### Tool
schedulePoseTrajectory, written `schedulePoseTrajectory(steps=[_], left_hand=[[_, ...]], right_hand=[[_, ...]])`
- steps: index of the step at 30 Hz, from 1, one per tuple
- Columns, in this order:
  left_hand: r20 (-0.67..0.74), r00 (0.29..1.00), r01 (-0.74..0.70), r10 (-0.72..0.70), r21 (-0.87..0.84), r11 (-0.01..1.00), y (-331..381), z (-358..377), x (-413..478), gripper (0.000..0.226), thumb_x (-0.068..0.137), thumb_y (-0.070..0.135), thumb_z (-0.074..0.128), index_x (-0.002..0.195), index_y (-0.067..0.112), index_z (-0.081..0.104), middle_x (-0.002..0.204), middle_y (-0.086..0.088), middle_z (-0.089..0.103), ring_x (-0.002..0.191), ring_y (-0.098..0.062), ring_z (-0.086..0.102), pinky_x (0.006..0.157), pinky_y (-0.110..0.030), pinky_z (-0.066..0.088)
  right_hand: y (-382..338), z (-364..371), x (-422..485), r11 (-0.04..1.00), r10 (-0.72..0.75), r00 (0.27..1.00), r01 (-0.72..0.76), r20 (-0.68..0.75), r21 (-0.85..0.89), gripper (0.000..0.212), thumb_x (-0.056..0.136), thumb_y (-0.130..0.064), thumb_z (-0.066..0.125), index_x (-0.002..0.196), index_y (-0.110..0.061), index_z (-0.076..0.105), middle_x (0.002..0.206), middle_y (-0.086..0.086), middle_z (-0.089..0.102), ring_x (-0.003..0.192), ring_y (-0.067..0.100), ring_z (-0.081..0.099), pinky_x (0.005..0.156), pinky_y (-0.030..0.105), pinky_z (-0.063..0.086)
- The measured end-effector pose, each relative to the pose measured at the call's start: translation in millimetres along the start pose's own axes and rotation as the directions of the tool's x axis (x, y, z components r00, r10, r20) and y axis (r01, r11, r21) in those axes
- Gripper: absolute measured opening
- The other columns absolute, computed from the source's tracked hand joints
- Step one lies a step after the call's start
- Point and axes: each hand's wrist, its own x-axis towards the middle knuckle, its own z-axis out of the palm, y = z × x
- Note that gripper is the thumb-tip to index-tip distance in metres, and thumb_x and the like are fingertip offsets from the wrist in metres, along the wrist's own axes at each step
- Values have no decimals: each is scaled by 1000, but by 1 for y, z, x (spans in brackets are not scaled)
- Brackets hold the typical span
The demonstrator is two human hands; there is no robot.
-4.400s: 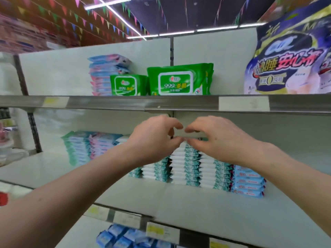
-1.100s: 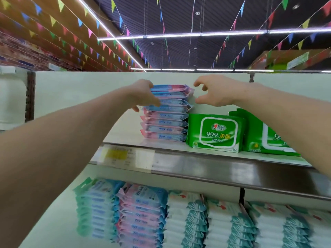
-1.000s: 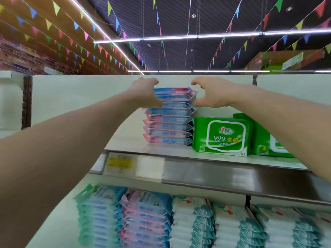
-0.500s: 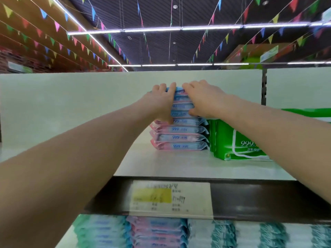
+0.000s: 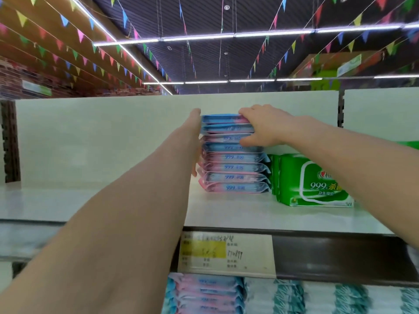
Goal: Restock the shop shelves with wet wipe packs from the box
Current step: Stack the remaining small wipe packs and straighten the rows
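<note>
Stack (image 5: 234, 157) apparently touches left hand (image 5: 196, 132), right hand (image 5: 265, 126) gripping.

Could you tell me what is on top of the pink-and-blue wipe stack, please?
The right hand grips the upper packs of the stack, fingers over the top one; the left hand presses its left side. The top face is hidden from below.

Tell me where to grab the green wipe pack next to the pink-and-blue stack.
Best pinch the green wipe pack by its top edge, coming from above and in front: it stands upright, and the pink-and-blue stack crowds its left end.
</note>
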Motion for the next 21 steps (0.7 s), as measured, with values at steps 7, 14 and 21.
schedulePoseTrajectory(steps=[7,14,21], left_hand=[[59,992,115,-115,5,993,-9,-1,20,75,84,74,36,111,5,52,94,-17,62,75,-34,57,53,-46,44],[115,977,177,-179,25,984,-10,4,20,72,81,75,36,103,11,61,95,-14,69,85,-35,62,55,-53,47],[138,975,170,-177,56,984,-6,17,21,73,87,71,27,90,5,58,78,-20,71,84,-35,61,59,-54,44]], right_hand=[[3,-6,-1,999,-15,998,14,57,30,64,85,-49,62,134,-16,39,126,11,48,111,28,46,96,41,42],[11,-1,-1,998,-31,998,27,63,62,64,86,-46,61,137,-16,36,127,11,46,112,29,45,97,44,42],[23,-1,-2,996,-23,997,17,69,89,55,89,-43,57,135,-18,39,124,10,48,107,27,48,97,45,43]])
